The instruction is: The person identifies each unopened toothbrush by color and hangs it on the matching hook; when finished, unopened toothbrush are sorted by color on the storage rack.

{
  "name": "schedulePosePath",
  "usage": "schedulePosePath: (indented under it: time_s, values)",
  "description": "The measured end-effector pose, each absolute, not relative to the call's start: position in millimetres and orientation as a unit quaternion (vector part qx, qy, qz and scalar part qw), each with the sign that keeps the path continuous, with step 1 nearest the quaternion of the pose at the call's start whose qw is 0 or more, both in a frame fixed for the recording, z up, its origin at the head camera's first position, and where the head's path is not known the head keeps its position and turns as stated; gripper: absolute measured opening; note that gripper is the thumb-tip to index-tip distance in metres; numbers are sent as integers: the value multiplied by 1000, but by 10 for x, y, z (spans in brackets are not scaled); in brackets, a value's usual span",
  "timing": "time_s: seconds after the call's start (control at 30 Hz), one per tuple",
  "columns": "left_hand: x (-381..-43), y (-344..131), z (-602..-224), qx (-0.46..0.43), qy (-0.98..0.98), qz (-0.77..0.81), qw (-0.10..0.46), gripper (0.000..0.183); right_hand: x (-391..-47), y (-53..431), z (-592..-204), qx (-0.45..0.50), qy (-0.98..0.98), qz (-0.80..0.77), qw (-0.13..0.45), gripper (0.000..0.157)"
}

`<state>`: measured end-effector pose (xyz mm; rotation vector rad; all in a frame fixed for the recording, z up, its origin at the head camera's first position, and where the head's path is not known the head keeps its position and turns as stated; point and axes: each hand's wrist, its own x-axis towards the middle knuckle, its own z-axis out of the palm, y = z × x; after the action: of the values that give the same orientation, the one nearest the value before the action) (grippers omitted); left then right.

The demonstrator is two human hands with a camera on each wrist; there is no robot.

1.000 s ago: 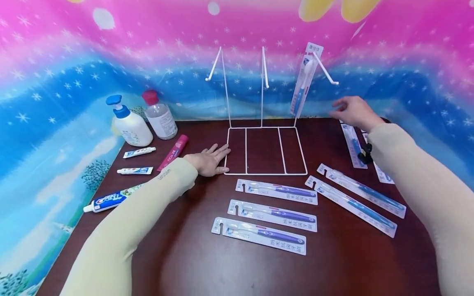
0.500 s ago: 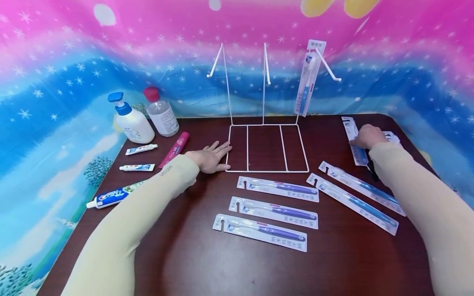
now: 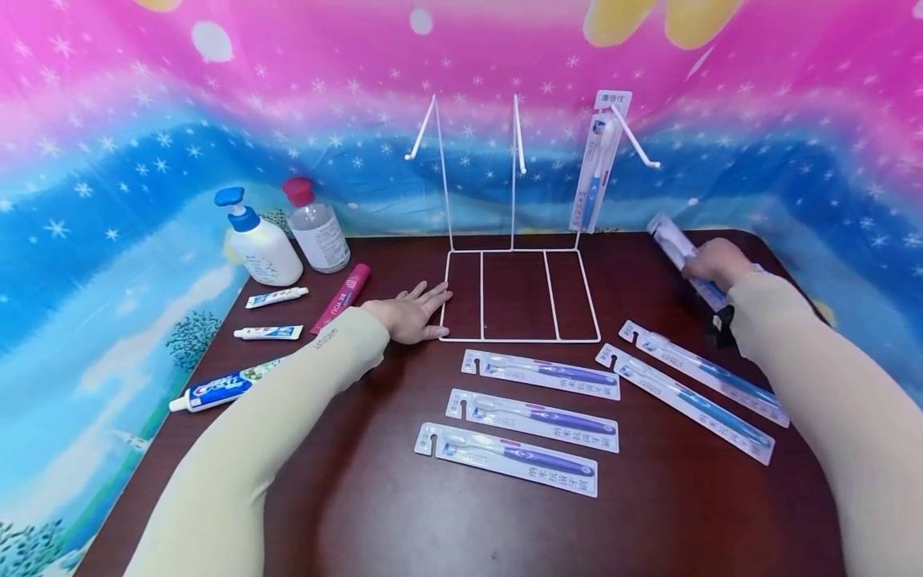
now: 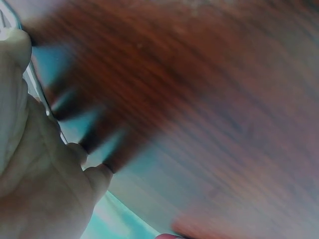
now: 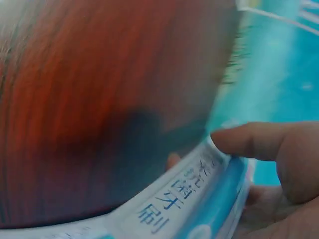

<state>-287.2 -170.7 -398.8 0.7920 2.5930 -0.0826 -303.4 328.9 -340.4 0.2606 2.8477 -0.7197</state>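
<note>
My right hand (image 3: 721, 263) grips a packaged toothbrush (image 3: 672, 240) at the right back of the table, its far end tilted up. Up close in the right wrist view, the thumb and fingers pinch the pack's edge beside a blue handle (image 5: 219, 191). With fingers spread, my left hand (image 3: 414, 312) rests on the left side of the white wire rack (image 3: 519, 340). One blue toothbrush pack (image 3: 597, 164) hangs on the rack's right hook. Nearer me lie several purple toothbrush packs (image 3: 541, 377), and to their right two blue toothbrush packs (image 3: 685, 401).
At the left stand a pump bottle (image 3: 265, 252) and a red-capped bottle (image 3: 320, 236). Near them lie a pink tube (image 3: 344, 296), two small toothpaste tubes (image 3: 268, 332) and a larger toothpaste tube (image 3: 219, 390), partly behind my left sleeve. A patterned curtain (image 3: 346, 96) backs the table.
My right hand has come down from beside the right hook to a toothbrush pack at the right and lifted it off the table. My left hand stays on the rack.
</note>
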Motion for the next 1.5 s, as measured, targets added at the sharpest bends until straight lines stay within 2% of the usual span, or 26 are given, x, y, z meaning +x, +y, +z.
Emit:
schedulePosePath:
  time_s: [0.17, 0.37, 0.57, 0.67, 0.87, 1.17, 1.5]
  values:
    - [-2891, -1730, -3981, 277, 936, -27, 217, 82, -2770, 3250, -3009, 77, 940, -331, 38, 62]
    - [-2838, -1719, -3887, 288, 934, -25, 212, 79, -2236, 3050, -2539, 28, 927, -374, -16, 76]
    - [-2815, -1716, -3814, 286, 936, -25, 205, 79, -1716, 2670, -2377, -66, 932, -346, -87, 58]
    - [-2817, -1726, -3811, 287, 935, -27, 205, 78, -1602, 2488, -2383, -99, 929, -343, -95, 52]
    - [-2802, -1728, -3809, 284, 935, -19, 209, 78, -1628, 2287, -2473, -114, 924, -356, -80, 56]
    - [-2796, -1713, -3818, 296, 932, -18, 210, 79, -1833, 2253, -2597, -107, 920, -369, -76, 60]
    - [-2751, -1675, -3851, 292, 933, -25, 208, 76, -2323, 2168, -2720, -101, 914, -389, -59, 60]
